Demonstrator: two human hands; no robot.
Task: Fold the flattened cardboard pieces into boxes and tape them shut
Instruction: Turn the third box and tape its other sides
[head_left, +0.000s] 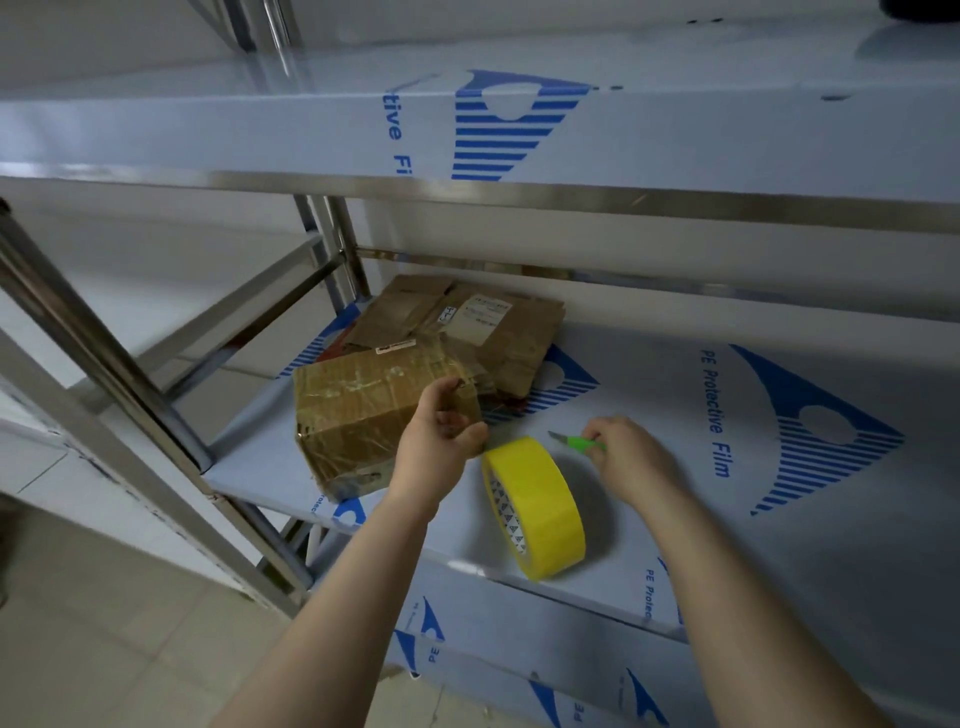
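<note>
1 taped box (374, 410) sat on the shelf (649, 415), left hand (441, 431) curled at its corner, grasp unclear; right hand (628, 457) pinched a green cutter (584, 442), its bared blade liable to nick the other hand.

One view only: head cam, wide-angle, aimed forward and down.
Close in: forearms enter from the bottom edge. Left hand (441, 431) and right hand (626, 457) with cutter (576, 441) sit just below centre, box (374, 415) left of centre. Lower shelf (675, 384) fills mid-right, upper shelf (675, 135) crosses the top third, floor (104, 649) lower left. Rails bow toward frame edges.
</note>
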